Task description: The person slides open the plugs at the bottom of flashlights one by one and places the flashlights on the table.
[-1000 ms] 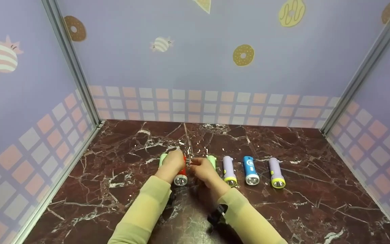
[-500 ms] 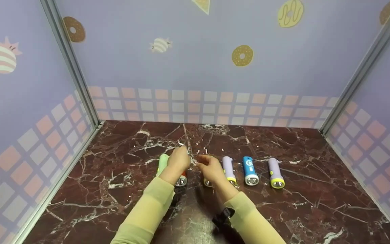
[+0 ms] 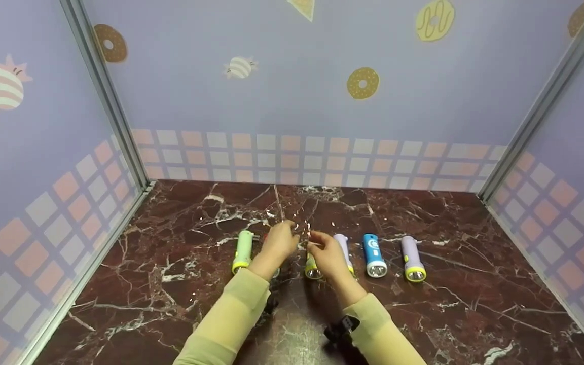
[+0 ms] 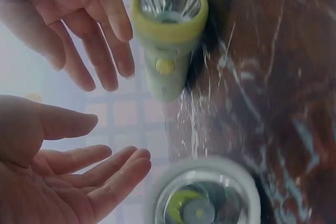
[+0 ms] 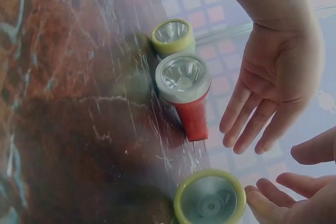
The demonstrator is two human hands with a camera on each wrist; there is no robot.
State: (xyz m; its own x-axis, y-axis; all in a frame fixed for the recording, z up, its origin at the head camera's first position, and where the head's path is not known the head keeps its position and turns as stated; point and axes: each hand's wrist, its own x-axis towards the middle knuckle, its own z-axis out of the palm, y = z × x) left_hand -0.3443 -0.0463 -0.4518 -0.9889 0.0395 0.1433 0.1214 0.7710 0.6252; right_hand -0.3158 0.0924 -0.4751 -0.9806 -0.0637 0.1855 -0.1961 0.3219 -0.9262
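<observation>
My left hand (image 3: 281, 242) hovers above the table with loose fingers and holds nothing. It covers most of a red flashlight with a white head (image 5: 191, 119), which has two metal prongs at its far end. Facing it, palm inward, my right hand (image 3: 328, 253) is also unclosed and holds nothing. Below the gap between the hands lies a light green flashlight with a yellow rim (image 4: 169, 40); my right hand partly hides it in the head view. Another green flashlight (image 3: 244, 249) lies left of my left hand. A purple flashlight (image 3: 342, 244) is partly behind my right hand.
Farther right lie a blue flashlight (image 3: 374, 253) and a second purple flashlight (image 3: 412, 257), in line with the others, lenses toward me. They rest on a dark red marbled table (image 3: 170, 314). Lilac panels (image 3: 292, 101) enclose the back and both sides.
My left hand has moved right from over the red flashlight, and its fingers have loosened. My right hand has shifted slightly right, uncovering part of the middle green flashlight. The flashlights appear unmoved.
</observation>
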